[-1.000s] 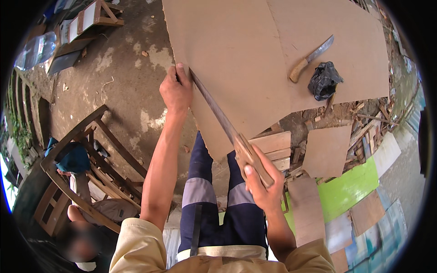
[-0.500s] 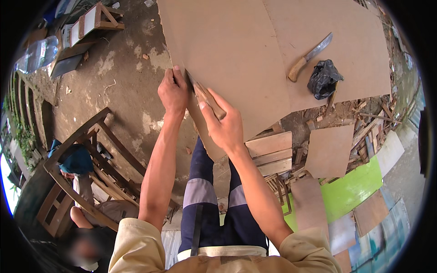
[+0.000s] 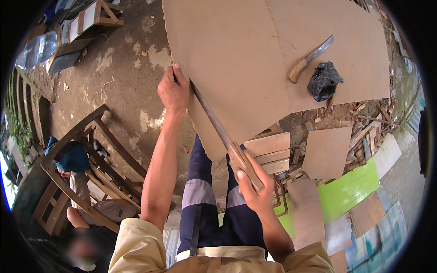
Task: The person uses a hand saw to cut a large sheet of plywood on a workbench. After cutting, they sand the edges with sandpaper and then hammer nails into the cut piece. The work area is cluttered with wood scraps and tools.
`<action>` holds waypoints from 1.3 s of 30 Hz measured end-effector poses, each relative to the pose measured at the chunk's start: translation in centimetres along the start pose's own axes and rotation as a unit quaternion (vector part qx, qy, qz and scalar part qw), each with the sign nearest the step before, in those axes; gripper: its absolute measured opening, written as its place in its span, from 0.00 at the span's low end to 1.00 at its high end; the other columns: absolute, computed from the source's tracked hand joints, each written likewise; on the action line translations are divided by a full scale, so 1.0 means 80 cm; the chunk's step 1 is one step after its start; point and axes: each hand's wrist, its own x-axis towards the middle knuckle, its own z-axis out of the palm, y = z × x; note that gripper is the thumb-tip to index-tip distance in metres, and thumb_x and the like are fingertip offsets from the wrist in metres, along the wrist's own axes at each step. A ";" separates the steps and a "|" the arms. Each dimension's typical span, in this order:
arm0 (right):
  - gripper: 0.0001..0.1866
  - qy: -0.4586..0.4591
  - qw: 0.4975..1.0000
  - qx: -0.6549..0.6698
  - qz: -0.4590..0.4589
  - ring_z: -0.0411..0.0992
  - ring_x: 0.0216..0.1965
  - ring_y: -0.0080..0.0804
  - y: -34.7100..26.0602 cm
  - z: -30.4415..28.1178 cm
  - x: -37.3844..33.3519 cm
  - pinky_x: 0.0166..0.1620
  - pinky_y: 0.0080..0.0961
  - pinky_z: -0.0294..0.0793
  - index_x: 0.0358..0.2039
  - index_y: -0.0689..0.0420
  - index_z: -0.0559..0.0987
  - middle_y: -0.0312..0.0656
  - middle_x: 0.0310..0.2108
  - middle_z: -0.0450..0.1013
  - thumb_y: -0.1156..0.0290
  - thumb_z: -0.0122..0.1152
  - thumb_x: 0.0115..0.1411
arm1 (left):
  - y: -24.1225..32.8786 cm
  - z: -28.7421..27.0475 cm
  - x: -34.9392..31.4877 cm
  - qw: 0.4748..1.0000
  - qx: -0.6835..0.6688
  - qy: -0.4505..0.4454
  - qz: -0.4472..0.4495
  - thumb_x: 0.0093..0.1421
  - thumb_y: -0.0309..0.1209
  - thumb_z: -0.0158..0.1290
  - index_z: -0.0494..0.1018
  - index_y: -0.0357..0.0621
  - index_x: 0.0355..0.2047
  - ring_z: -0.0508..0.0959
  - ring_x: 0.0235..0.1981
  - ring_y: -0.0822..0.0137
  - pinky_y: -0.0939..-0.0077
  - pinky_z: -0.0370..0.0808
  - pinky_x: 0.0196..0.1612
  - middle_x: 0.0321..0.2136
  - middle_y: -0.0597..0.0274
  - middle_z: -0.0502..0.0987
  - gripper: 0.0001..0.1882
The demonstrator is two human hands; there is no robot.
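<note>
A large brown board (image 3: 227, 59) lies in front of me, and my left hand (image 3: 174, 88) is closed on its left edge. My right hand (image 3: 259, 186) is wrapped round the wooden handle of a handsaw (image 3: 211, 111), seen nearly edge-on. The saw's thin dark blade slants across the board's near left part, its tip just right of my left hand. A narrow strip of the board runs down along the blade's left side. To the right on the board lie a knife (image 3: 314, 55) with a wooden handle and a crumpled black plastic bag (image 3: 324, 81).
A wooden frame (image 3: 120, 143) stands at the left, with a seated person (image 3: 109, 211) beyond it. Planks (image 3: 268, 150), loose wood scraps, a smaller brown board (image 3: 327, 152) and a green panel (image 3: 350, 186) lie to the right. A crate-like wooden piece (image 3: 91, 27) stands far left.
My right hand has drawn the saw back toward my body and to the right, baring much more of its blade. My left hand keeps its place on the board's edge.
</note>
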 end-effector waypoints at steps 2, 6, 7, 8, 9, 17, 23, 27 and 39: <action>0.24 0.006 0.999 0.010 -0.033 0.81 0.48 0.35 0.012 0.026 0.035 0.49 0.28 0.79 0.59 0.71 0.74 0.56 0.47 0.81 0.72 0.62 0.66 | -0.003 0.003 0.000 1.000 -0.002 0.000 -0.008 0.74 0.38 0.48 0.69 0.37 0.26 0.74 0.18 0.50 0.58 0.70 0.24 0.18 0.46 0.73 0.20; 0.25 0.032 0.988 -0.012 -0.148 0.81 0.49 0.47 0.023 0.084 0.140 0.53 0.33 0.78 0.57 0.71 0.75 0.59 0.46 0.81 0.67 0.63 0.66 | 0.005 0.000 0.001 1.000 0.009 0.002 0.009 0.74 0.37 0.49 0.70 0.36 0.27 0.74 0.18 0.49 0.58 0.70 0.24 0.18 0.46 0.73 0.20; 0.25 0.020 0.992 -0.013 -0.127 0.80 0.51 0.44 0.014 0.092 0.161 0.55 0.32 0.76 0.58 0.71 0.75 0.57 0.47 0.81 0.66 0.63 0.66 | 0.005 0.000 0.004 1.000 0.010 0.008 0.015 0.74 0.37 0.49 0.70 0.36 0.27 0.74 0.17 0.49 0.58 0.70 0.24 0.18 0.46 0.73 0.20; 0.26 0.007 0.995 -0.014 -0.101 0.79 0.53 0.41 0.004 0.097 0.175 0.57 0.32 0.74 0.58 0.70 0.75 0.56 0.48 0.81 0.65 0.63 0.67 | 0.004 0.000 0.005 1.000 0.014 0.013 0.019 0.73 0.37 0.49 0.70 0.36 0.26 0.74 0.17 0.49 0.58 0.70 0.23 0.17 0.46 0.73 0.19; 0.26 -0.007 0.997 -0.017 -0.074 0.77 0.55 0.38 -0.001 0.099 0.180 0.59 0.31 0.72 0.59 0.70 0.75 0.54 0.50 0.80 0.64 0.63 0.67 | 0.006 0.000 0.005 0.999 0.015 0.018 0.029 0.73 0.37 0.49 0.70 0.36 0.26 0.74 0.17 0.49 0.57 0.70 0.23 0.17 0.46 0.73 0.19; 0.26 0.002 1.000 -0.016 -0.009 0.83 0.46 0.42 -0.022 0.036 0.056 0.47 0.32 0.80 0.59 0.70 0.74 0.59 0.45 0.81 0.67 0.64 0.65 | -0.003 -0.002 0.003 1.000 -0.013 -0.002 -0.014 0.74 0.41 0.49 0.70 0.37 0.28 0.65 0.16 0.61 0.62 0.68 0.23 0.15 0.50 0.68 0.21; 0.24 0.007 1.000 0.002 0.015 0.83 0.46 0.37 0.002 0.008 -0.009 0.47 0.27 0.81 0.61 0.69 0.73 0.54 0.47 0.82 0.72 0.62 0.66 | 0.006 -0.001 0.001 1.000 -0.005 -0.013 -0.010 0.74 0.38 0.48 0.68 0.36 0.25 0.74 0.18 0.47 0.56 0.70 0.23 0.17 0.45 0.73 0.21; 0.24 0.021 0.999 0.008 -0.026 0.82 0.48 0.41 0.021 0.042 0.052 0.49 0.30 0.80 0.58 0.70 0.75 0.56 0.47 0.81 0.68 0.63 0.66 | 0.004 0.005 -0.003 1.000 0.002 0.003 -0.001 0.74 0.38 0.48 0.69 0.36 0.26 0.74 0.18 0.46 0.56 0.70 0.24 0.18 0.45 0.73 0.21; 0.28 0.006 0.999 -0.006 -0.039 0.78 0.46 0.40 -0.002 0.069 0.108 0.49 0.31 0.75 0.59 0.69 0.75 0.57 0.46 0.80 0.61 0.64 0.67 | 0.008 -0.001 0.003 1.000 -0.012 0.012 0.009 0.73 0.38 0.49 0.71 0.36 0.26 0.73 0.17 0.47 0.57 0.69 0.24 0.17 0.45 0.73 0.20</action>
